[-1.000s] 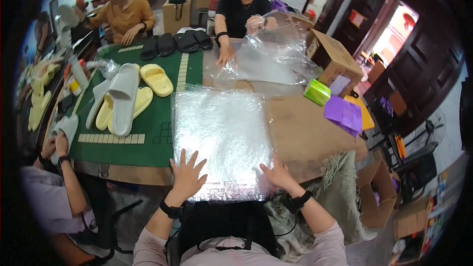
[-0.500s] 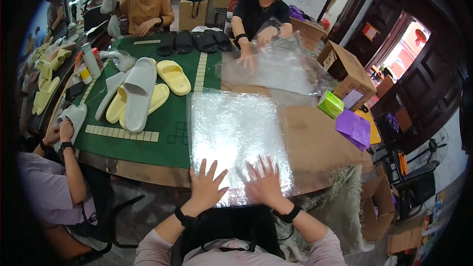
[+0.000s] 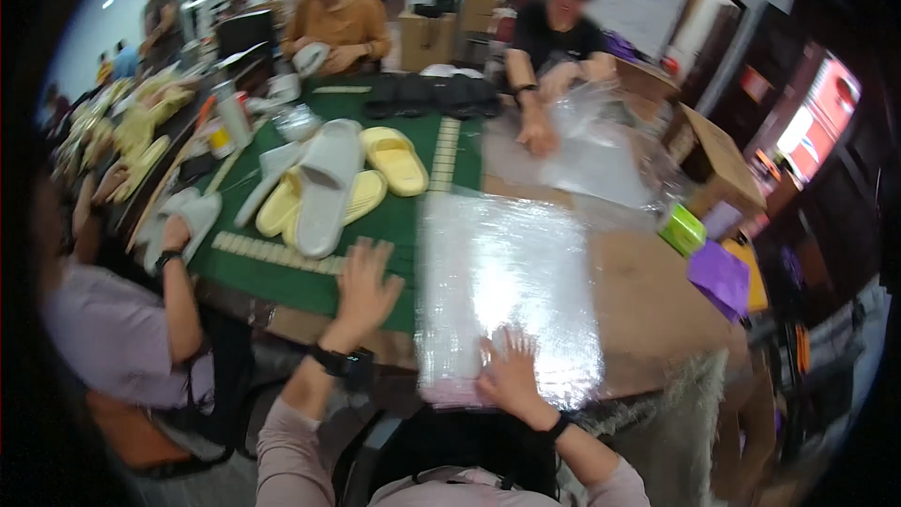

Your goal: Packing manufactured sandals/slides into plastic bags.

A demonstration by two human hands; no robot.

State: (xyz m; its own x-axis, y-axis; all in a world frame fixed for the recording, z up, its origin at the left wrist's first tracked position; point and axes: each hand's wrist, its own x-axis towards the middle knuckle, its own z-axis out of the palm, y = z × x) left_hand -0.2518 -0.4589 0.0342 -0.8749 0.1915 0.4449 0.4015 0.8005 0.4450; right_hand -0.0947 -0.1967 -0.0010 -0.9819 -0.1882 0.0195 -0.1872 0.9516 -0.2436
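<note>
A stack of clear plastic bags [image 3: 507, 253] lies flat and glossy at the table's near edge. On its lower part rests my right hand [image 3: 511, 377], fingers spread and holding nothing. My left hand [image 3: 366, 284] is off the stack, over the green mat [image 3: 375, 225], with its fingers stretched out and nothing in them. Just beyond that hand sits a pile of slide sandals: a grey slide [image 3: 328, 192] lies across yellow ones, and a separate yellow slide [image 3: 394, 161] is beside it. Motion blurs the whole view somewhat.
Black slides [image 3: 432, 96] line the mat's far side. Across the table a person [image 3: 558, 47] handles loose plastic bags [image 3: 601, 155]. At the left, another person's hand [image 3: 175, 233] is at a grey slide. A cardboard box [image 3: 709, 160], green packet [image 3: 682, 230] and purple packet [image 3: 720, 279] lie at right.
My left hand has lifted off the bag stack and moved left and forward toward the slides. My right hand stays on the stack. The view has turned left, shifting everything rightward.
</note>
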